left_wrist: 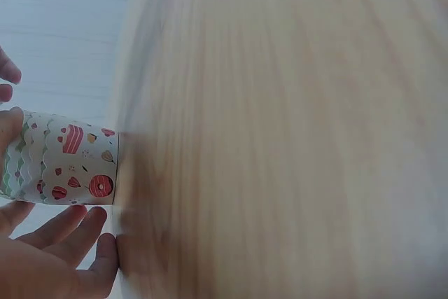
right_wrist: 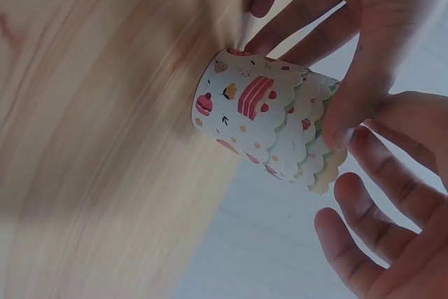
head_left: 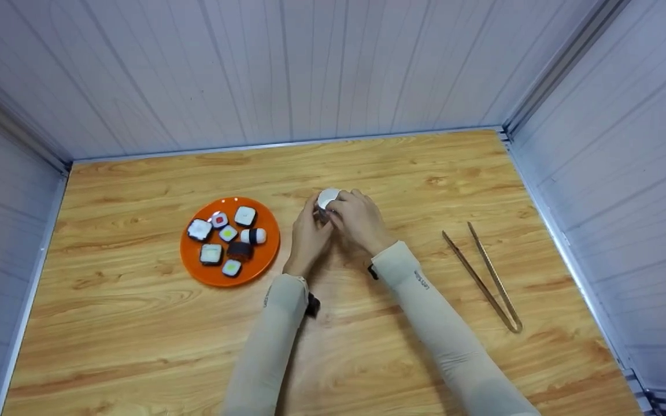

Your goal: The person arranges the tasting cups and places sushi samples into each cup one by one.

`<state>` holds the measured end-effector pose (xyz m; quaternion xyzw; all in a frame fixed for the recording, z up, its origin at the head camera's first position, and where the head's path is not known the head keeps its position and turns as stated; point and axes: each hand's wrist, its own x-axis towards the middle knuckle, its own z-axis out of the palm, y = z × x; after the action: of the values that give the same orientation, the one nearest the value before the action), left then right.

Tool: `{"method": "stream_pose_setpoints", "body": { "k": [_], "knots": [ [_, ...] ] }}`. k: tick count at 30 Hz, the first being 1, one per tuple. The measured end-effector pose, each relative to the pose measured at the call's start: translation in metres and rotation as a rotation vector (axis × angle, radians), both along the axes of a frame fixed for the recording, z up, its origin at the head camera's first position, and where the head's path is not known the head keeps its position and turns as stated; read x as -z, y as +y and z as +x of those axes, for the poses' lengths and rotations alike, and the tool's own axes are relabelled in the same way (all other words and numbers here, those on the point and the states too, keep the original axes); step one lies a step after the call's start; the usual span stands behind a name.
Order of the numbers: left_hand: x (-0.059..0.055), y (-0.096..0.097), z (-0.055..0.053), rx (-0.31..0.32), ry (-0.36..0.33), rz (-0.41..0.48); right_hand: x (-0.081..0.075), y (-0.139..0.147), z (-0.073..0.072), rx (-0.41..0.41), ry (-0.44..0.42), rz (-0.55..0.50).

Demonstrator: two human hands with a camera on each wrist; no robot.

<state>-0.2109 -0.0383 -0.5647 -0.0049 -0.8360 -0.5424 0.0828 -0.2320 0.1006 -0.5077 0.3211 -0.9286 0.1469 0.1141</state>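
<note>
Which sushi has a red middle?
The small sushi near the far rim of the orange plate, between two bigger white-topped pieces. Its middle is red; two other small squares have yellow-green middles.

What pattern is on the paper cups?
The cups are white, printed in pink and red, with a cake slice; best in the right wrist view.

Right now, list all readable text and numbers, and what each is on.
Right sleeve: small dark lettering, maybe starting "Let's"; rest too blurred.
Left sleeve: small dark lettering, unreadable.
Paper cups: only pictures, cake and the like; no words seen.
Numbers: none seen.
</note>
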Motion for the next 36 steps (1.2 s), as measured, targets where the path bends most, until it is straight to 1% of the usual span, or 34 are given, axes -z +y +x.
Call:
{"method": "stream_pose_setpoints", "body": {
  "k": [6,12,19,23,26,30,33,36],
  "knots": [
    [-0.001,-0.001,0.0,0.008,-0.01,0.008,-0.001,0.002,0.0,-0.011,0.041,-0.028],
    [0.0,0.0,-0.001,0.008,-0.026,0.021,-0.007,0.008,0.0,-0.011,0.07,-0.046],
    [0.001,0.0,-0.002,-0.002,-0.055,0.033,-0.022,0.018,0.002,-0.02,0.103,-0.095],
    [0.0,0.0,-0.001,-0.001,-0.069,0.065,-0.032,0.028,0.005,-0.026,0.148,-0.14],
    [-0.001,0.0,-0.001,0.0,-0.066,0.087,-0.036,0.037,0.005,-0.01,0.167,-0.162],
    [-0.001,-0.002,0.0,-0.001,-0.065,0.091,-0.033,0.048,0.005,0.026,0.161,-0.137],
    [-0.001,-0.004,0.0,0.001,-0.07,0.086,-0.025,0.056,0.005,0.061,0.137,-0.084],
    [-0.001,-0.006,0.001,0.001,-0.067,0.091,-0.016,0.061,0.005,0.093,0.096,-0.035]
  ]
}}
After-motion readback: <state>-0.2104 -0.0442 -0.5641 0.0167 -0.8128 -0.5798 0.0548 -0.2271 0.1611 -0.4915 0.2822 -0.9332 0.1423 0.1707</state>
